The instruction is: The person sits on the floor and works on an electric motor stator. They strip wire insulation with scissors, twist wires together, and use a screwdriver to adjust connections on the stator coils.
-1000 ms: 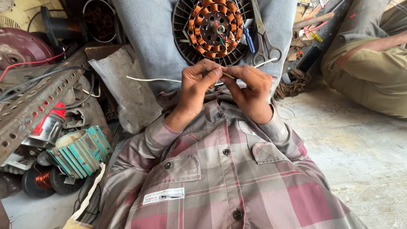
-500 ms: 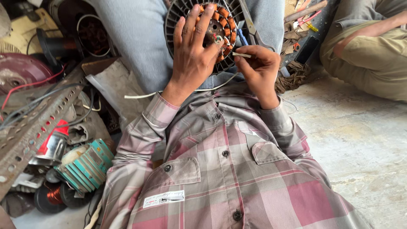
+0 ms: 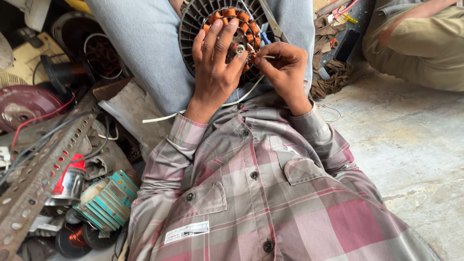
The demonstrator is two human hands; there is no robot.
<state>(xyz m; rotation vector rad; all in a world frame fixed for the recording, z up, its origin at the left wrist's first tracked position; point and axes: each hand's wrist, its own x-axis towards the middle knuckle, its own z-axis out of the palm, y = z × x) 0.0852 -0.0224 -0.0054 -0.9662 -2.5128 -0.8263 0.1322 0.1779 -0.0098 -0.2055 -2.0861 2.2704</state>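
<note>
A round fan-motor stator (image 3: 191,26) with orange copper coils rests on my lap between my jeans-clad legs. My left hand (image 3: 215,67) lies flat over its coils, fingers spread and pressing on it. My right hand (image 3: 285,67) is pinched on a thin white sleeve or wire end (image 3: 267,57) right beside the stator's centre. A long white wire (image 3: 164,116) trails from under my left wrist toward the left. My plaid shirt fills the lower half of the view.
On the left lie a perforated metal angle bar (image 3: 36,179), a green-finned motor part (image 3: 108,203), a small copper-wire spool (image 3: 77,238), a red round cover (image 3: 21,104) and loose cables. Another person's leg in olive trousers (image 3: 425,43) is at top right. Bare concrete floor (image 3: 415,154) lies to the right.
Both hands rose from my chest up to the stator. The left hand opened and now presses on the coils, and the right hand brought the wire end to the centre.
</note>
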